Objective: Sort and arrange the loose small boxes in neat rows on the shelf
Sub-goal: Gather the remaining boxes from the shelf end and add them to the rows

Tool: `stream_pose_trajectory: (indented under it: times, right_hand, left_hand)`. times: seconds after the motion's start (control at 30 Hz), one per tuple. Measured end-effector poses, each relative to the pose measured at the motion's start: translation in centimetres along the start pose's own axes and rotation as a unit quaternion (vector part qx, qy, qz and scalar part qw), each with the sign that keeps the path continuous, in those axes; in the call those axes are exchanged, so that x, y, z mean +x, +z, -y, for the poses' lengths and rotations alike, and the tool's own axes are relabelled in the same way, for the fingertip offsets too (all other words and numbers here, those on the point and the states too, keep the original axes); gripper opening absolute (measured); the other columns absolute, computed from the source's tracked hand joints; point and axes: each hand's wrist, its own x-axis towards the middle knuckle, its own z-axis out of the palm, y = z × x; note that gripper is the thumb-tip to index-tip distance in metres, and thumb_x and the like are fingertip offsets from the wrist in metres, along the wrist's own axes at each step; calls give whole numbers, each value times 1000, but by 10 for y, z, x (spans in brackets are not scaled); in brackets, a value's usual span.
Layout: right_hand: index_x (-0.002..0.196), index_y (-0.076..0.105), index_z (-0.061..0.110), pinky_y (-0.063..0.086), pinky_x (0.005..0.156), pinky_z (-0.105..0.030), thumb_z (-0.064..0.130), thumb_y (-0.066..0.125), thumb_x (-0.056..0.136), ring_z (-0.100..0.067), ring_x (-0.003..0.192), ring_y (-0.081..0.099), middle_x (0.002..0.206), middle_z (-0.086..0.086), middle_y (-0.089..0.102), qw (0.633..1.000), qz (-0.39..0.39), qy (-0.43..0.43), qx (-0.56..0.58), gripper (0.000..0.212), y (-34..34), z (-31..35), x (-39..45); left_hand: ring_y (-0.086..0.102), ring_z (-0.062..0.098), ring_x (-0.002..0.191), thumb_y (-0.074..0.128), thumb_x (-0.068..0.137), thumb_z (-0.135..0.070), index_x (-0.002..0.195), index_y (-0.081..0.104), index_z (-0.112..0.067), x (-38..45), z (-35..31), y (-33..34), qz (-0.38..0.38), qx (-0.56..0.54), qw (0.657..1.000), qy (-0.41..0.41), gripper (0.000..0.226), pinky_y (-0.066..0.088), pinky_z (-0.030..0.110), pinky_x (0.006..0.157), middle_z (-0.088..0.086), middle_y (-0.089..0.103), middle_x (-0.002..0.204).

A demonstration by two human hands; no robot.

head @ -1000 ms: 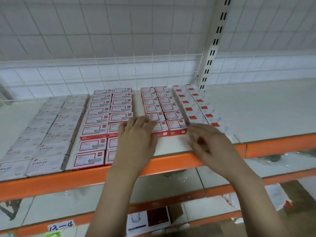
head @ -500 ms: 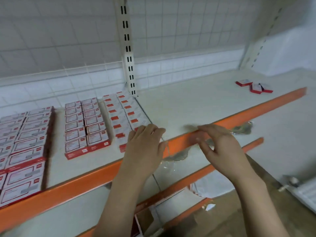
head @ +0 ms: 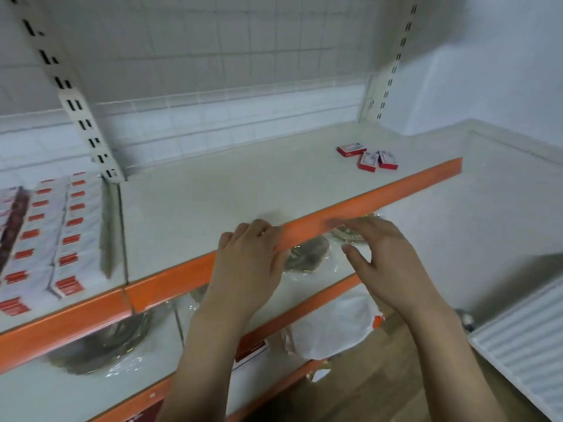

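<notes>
Both hands empty, fingers loosely spread – left hand over the shelf edge, right hand just below – three loose boxes well apart

The light is soft, even and fairly bright, with a cool white cast and no hard glare. A faint shadow lies on the pale shelf board just ahead of the left hand. The rows of white-and-red small boxes at the left edge smear with motion blur, their print unreadable. The slotted cream metal upright leans and bends from wide-angle distortion. The right hand's fingers are soft-edged.
</notes>
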Motion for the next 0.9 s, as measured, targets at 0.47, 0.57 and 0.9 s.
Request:
stream_pose_trajectory:
  times: [0.47,0.57,0.9]
  right_hand:
    - [122,59,13,35,94,-28,25,54,84,-27,112,53,118,-6,62,997,-39,66,-6,40,-12,-104,57]
    - [120,60,11,37,97,-32,28,49,81,-28,113,53,118,-8,62,995,-42,88,-15,44,-16,-120,79]
    - [117,62,10,39,93,-28,25,49,81,-27,105,56,111,-7,64,991,-45,115,-47,41,-22,-160,136]
  left_hand:
    - [51,25,112,49,91,-33,127,54,-18,136,-51,48,15,-13,998,65,39,34,38,92,1,56,122]
    - [40,20,124,47,94,-34,138,40,-21,181,-53,58,47,-5,996,69,47,28,35,101,-2,44,136]
    - [40,26,121,50,92,-33,140,33,-13,314,-58,111,118,4,989,86,54,34,38,97,8,42,134]
